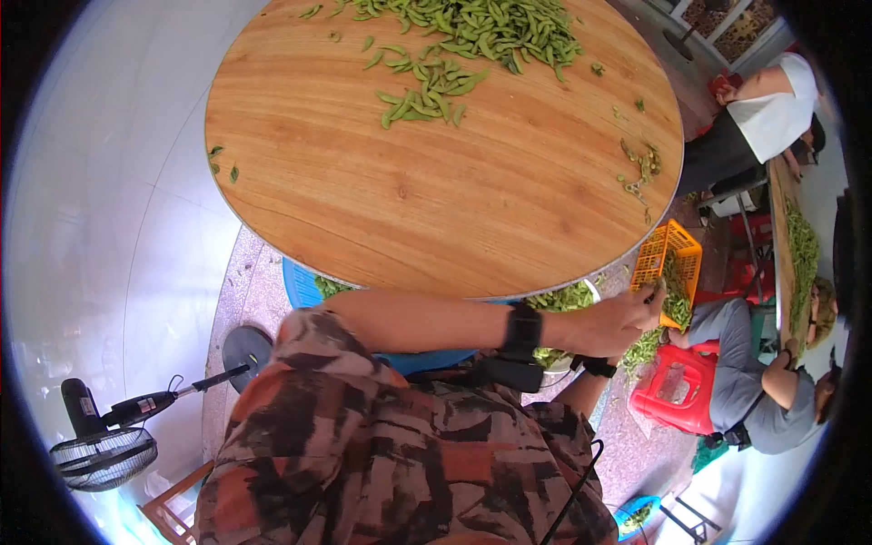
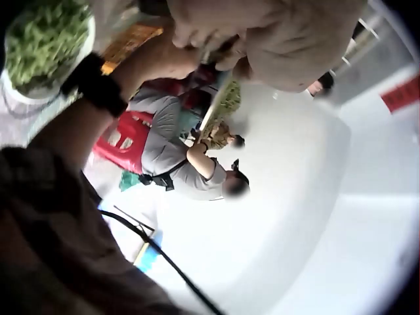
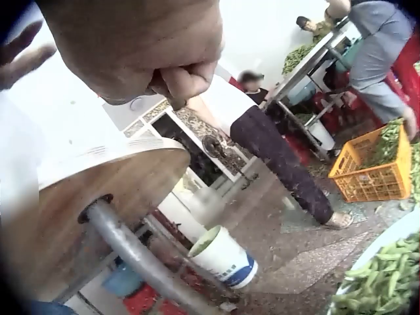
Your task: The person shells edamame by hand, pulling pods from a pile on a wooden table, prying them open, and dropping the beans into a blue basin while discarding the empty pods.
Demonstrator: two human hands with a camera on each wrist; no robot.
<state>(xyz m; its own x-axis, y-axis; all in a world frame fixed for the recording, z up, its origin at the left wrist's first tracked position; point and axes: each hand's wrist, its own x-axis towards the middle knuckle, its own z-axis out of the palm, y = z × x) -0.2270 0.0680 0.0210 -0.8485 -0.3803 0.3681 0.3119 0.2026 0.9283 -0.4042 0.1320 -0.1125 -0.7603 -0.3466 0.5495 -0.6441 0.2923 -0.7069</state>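
Observation:
My left hand [image 1: 609,325] reaches across my body, right of the round table [image 1: 400,191]. Its fingers are bent, with a small dark patch at their tips that I cannot identify. In the left wrist view, the left hand [image 2: 289,39] is close to the right hand [image 2: 177,56]; whether they touch is unclear. The right wrist view has my right hand [image 3: 144,52] large at the top with curled fingers, their grip hidden. Some blurred fingers [image 3: 26,59] show at its left edge. Green pods [image 1: 509,27] are heaped on the table's far side.
An orange crate [image 1: 695,259] with pods stands beyond my hands, near a red stool [image 1: 677,391] and a seated person [image 1: 758,400]. Tubs of pods sit below the table edge. A white bucket [image 3: 223,259] is on the floor. A fan [image 1: 104,445] is at left.

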